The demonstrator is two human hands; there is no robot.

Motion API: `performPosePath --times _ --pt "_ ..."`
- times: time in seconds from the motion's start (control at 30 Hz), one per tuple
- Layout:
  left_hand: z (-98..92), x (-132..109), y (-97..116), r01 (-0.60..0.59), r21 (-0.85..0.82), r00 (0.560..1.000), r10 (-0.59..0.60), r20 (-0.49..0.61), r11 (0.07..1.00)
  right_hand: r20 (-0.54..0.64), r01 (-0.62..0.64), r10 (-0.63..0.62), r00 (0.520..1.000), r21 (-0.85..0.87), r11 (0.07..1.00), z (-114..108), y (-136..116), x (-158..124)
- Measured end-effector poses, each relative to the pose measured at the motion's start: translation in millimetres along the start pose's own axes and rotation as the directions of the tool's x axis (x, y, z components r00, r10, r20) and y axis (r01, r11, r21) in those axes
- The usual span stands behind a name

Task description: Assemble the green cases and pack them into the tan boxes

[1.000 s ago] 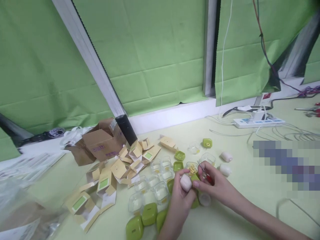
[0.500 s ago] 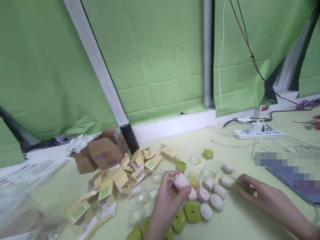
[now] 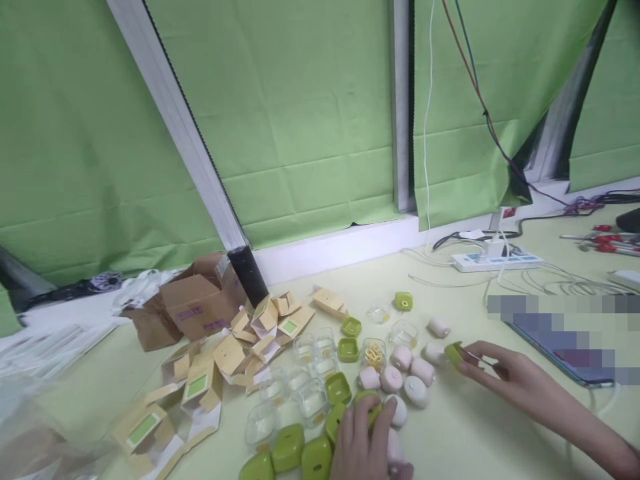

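My left hand [image 3: 363, 440] rests low over a green square plastic lid [image 3: 374, 417], fingers spread. Between its index finger and thumb lies a pale pink rounded piece [image 3: 395, 448]; the palm side is hidden. Off to the right, my right hand [image 3: 503, 365] pinches a small green plastic piece [image 3: 454, 353], and a thin metal tool [image 3: 479, 359] runs from the fingers to it. Several pale rounded pieces [image 3: 392, 379] with small nubs sit between the hands. Green lids [image 3: 289, 448] lie left of my left hand, with clear square cups [image 3: 313, 401] behind them.
One clear cup holds yellow rings [image 3: 374, 355]. Opened small cartons [image 3: 231, 355] are heaped at left, before a brown cardboard box [image 3: 197, 303] and a black cylinder [image 3: 249, 275]. A power strip [image 3: 496, 262] with cables and a phone-like device [image 3: 555, 347] are at right.
My left hand has come down towards the table, and the pale pink piece it held up is now low beside the green lids. My right hand has raised the green piece slightly into clearer view.
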State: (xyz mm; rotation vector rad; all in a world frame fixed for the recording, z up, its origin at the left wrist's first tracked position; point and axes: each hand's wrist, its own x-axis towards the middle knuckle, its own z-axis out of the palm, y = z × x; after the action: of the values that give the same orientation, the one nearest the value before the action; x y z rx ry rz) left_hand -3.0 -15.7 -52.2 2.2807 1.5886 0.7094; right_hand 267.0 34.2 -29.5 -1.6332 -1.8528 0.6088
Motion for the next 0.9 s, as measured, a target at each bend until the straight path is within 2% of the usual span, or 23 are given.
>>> performPosePath --times 0.07,0.13,0.17,0.23,0.3,0.37,0.43,0.5,0.6,0.7,0.8,0.9 --pt "-5.3 9 10 0.031 -0.196 0.999 -0.027 0.023 0.980 0.050 0.004 -0.012 0.999 0.153 0.988 5 -27 -1" --pt "-9.3 19 21 0.081 -0.435 0.997 -0.077 0.026 0.897 0.135 0.024 -0.072 0.988 0.327 0.945 13 -57 -1" --pt "-11.1 24 26 0.108 -0.578 0.993 -0.112 0.029 0.809 0.165 0.041 -0.117 0.979 0.407 0.913 17 -71 1" --pt "-14.7 34 32 0.136 -0.823 0.985 -0.168 0.050 0.552 0.180 0.070 -0.202 0.963 0.556 0.829 26 -93 5" --pt "-18.1 42 32 0.126 -0.937 0.981 -0.183 0.068 0.326 0.162 0.096 -0.263 0.951 0.654 0.750 32 -106 9" --pt "-20.0 46 26 0.107 -0.975 0.979 -0.193 0.068 0.197 0.140 0.142 -0.313 0.939 0.671 0.727 38 -109 12" --pt "-18.9 46 18 0.104 -0.986 0.973 -0.220 0.073 0.133 0.108 0.195 -0.335 0.936 0.632 0.750 43 -105 13" --pt "-14.7 43 11 0.139 -0.982 0.964 -0.245 0.103 0.131 0.074 0.221 -0.316 0.946 0.567 0.794 48 -98 13" --pt "-5.3 37 7 0.181 -0.949 0.961 -0.251 0.116 0.257 0.099 0.239 -0.313 0.945 0.447 0.862 53 -91 13" --pt "1.4 34 10 0.093 -0.937 0.978 -0.209 0.022 0.336 0.158 0.269 -0.356 0.921 0.404 0.875 55 -90 12" --pt "1.7 34 15 0.033 -0.962 0.987 -0.163 -0.013 0.272 0.174 0.273 -0.374 0.911 0.423 0.864 52 -90 12" --pt "-2.0 35 16 0.076 -0.977 0.988 -0.145 0.047 0.201 0.179 0.278 -0.381 0.907 0.424 0.862 50 -89 12"
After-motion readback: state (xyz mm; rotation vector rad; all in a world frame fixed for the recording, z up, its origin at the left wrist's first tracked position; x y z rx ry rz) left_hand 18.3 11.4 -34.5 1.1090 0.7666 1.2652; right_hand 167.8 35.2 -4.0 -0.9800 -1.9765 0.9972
